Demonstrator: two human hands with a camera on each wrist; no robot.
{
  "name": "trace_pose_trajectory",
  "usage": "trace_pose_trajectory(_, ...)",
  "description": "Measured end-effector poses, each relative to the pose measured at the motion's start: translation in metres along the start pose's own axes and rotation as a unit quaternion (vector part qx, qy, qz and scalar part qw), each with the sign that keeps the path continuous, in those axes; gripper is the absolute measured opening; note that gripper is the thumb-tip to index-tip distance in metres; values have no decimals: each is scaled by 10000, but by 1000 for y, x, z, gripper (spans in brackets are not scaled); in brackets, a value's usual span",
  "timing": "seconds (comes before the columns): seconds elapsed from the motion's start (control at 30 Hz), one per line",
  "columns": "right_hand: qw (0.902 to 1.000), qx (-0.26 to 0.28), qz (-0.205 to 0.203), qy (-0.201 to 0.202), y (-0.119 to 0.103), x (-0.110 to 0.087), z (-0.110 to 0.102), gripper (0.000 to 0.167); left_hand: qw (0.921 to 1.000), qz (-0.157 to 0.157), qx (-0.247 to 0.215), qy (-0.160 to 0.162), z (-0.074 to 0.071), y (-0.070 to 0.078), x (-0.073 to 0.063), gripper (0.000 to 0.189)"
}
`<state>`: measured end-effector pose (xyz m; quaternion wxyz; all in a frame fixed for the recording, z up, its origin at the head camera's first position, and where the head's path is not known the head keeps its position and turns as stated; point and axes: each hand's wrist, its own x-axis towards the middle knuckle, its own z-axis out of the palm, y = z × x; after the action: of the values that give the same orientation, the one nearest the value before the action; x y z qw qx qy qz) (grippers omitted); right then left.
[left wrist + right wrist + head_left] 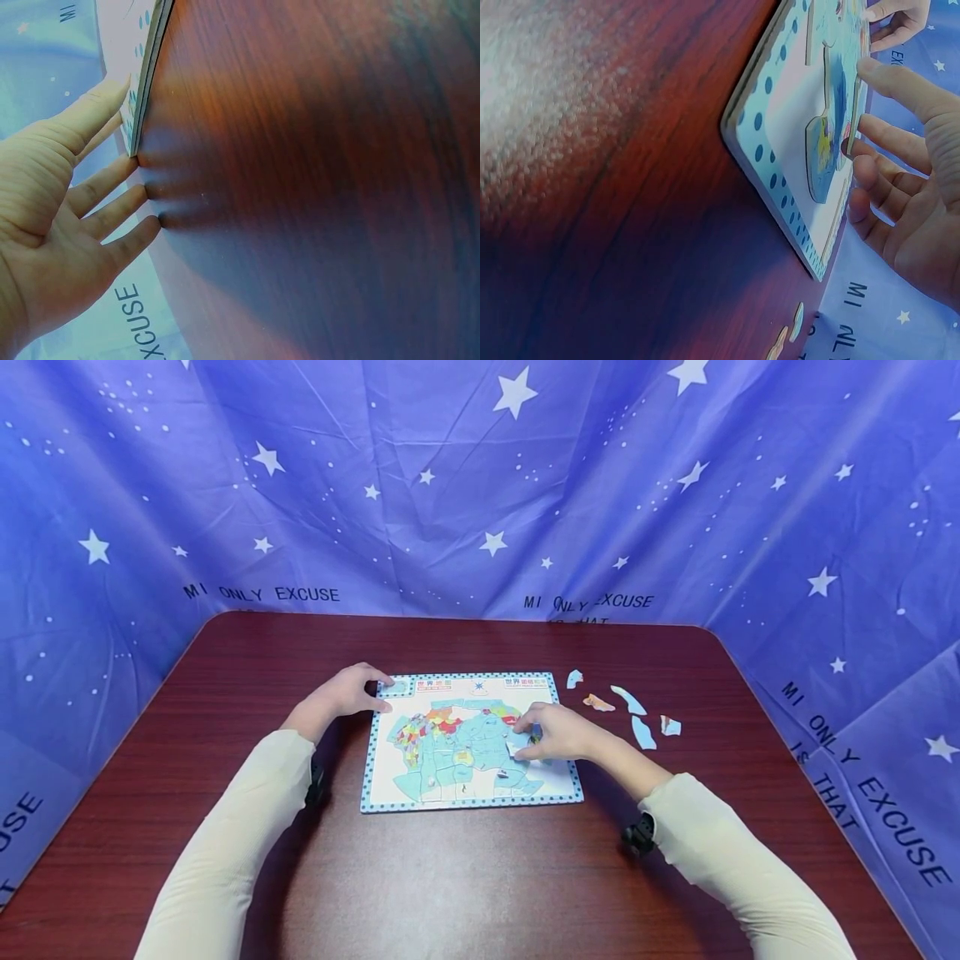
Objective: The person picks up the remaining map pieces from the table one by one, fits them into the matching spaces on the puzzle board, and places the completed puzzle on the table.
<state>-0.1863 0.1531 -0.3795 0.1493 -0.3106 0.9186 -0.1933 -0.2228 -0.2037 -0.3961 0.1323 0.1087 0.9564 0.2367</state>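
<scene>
A world map jigsaw board [386,781] with a dotted blue border lies on the table, many coloured pieces set in its middle. At its upper left corner my left hand [348,691] touches it. In the left wrist view the thumb [105,101] presses on the board's face, while the other fingers stretch out loosely by the edge. Over the map's right side, my right hand [561,732] pinches a pale blue puzzle piece [517,747] between thumb and fingers. The right wrist view shows this piece edge-on, close over a piece with a yellow patch [823,154].
Several loose pieces lie right of the board, among them an orange one [597,702], a long pale blue one [630,700] and a small one [671,726]. A blue starry curtain [450,510] hangs around the dark red wooden table [390,885].
</scene>
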Motion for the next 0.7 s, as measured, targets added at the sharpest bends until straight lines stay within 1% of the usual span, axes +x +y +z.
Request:
trace_pose_trajectory(0.23, 9998, -94, -156, 71, 0, 1, 2, 41, 10000, 2, 20, -25, 0, 0, 1, 50)
trace_pose_trajectory(0.5, 9999, -35, -105, 15, -1, 1, 3, 41, 10000, -16, 29, -7, 0, 0, 0, 50)
trace_pose_trajectory(0.7, 9999, -16, -161, -5, -3, 1, 5, 41, 10000, -27, 17, -38, -1, 1, 0, 50)
